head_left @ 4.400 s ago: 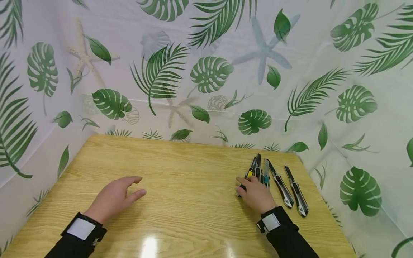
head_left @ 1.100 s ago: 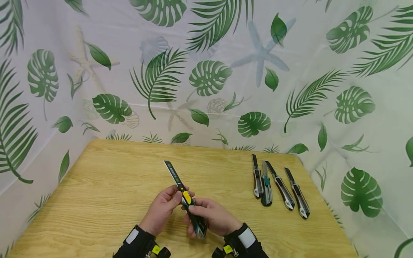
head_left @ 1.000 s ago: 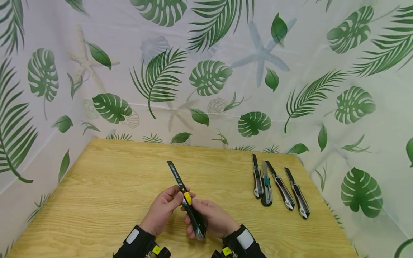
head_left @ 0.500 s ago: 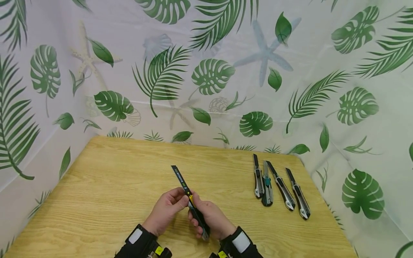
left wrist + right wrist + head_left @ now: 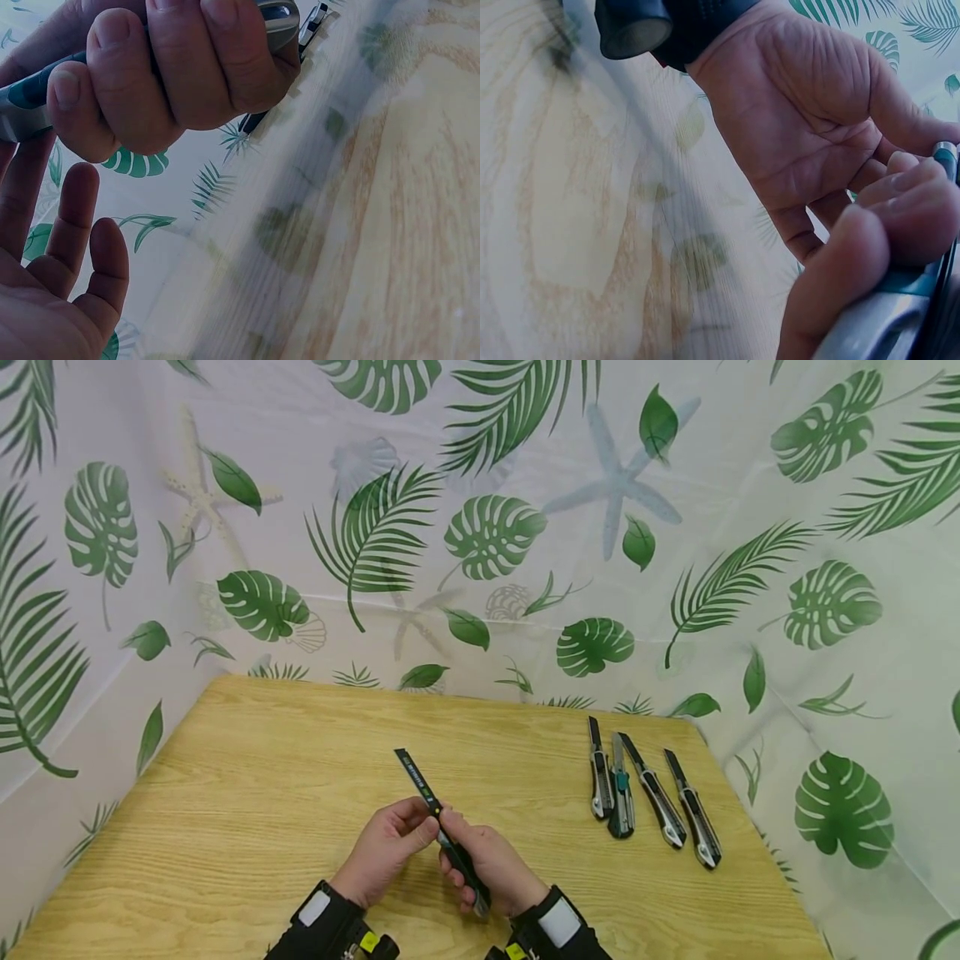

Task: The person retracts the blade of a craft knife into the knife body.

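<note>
A utility knife with a dark handle [image 5: 462,864] and a long black blade strip [image 5: 417,781] with small lettering is tilted up to the left between both hands. My right hand [image 5: 501,868] grips the handle, its thumb lying along the top where the yellow slider is covered. At the front of the handle my left hand [image 5: 384,852] pinches the knife between thumb and fingers. In the left wrist view the right fingers [image 5: 199,67] curl round the handle. The right wrist view has the left palm [image 5: 802,120] and the handle's grey-and-teal end [image 5: 877,322].
On the right of the wooden table [image 5: 285,743], several more utility knives lie side by side: a grey-black one [image 5: 600,777], one with a teal slider [image 5: 621,797], and two silver-black ones, including the outermost knife [image 5: 697,818]. A leaf-print sheet [image 5: 495,643] hangs behind.
Earlier the right hand was at the knives on the right, the left hand apart. The yellow-slider knife came to the middle, held by both hands; lately the right thumb slid forward over the slider.
</note>
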`<state>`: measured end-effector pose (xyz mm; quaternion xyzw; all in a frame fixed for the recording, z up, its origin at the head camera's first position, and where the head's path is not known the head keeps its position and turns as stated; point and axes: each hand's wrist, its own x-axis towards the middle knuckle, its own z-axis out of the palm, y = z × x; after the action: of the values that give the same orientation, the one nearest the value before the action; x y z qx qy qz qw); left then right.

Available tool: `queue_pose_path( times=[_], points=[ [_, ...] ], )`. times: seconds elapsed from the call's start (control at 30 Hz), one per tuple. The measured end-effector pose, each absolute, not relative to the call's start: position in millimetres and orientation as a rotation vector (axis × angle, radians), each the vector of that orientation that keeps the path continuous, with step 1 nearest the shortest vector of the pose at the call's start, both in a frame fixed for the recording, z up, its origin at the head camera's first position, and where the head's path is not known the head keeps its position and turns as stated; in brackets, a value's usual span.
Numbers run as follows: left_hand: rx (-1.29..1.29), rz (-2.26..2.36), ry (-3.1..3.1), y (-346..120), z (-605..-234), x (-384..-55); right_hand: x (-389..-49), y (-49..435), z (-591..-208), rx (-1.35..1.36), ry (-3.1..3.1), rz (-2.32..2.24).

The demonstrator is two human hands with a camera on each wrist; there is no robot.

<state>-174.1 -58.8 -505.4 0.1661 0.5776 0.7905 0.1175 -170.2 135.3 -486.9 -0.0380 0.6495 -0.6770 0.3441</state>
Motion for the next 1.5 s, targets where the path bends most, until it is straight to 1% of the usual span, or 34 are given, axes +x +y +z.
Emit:
queue_pose_path(
  times=[0.97,1.2,1.5],
  points=[
    [0.473,2.324,1.666,-55.6,-507.2,-173.4,-168.5,136.3,-486.6,-0.104,1.815,-1.735],
    [0.434,2.326,1.668,-54.7,-507.6,-172.7,-168.5,135.6,-487.6,-0.095,1.825,-1.735],
    [0.473,2.328,1.692,-55.5,-508.7,-173.7,-169.2,135.4,-487.6,-0.112,1.82,-1.738]
  ],
)
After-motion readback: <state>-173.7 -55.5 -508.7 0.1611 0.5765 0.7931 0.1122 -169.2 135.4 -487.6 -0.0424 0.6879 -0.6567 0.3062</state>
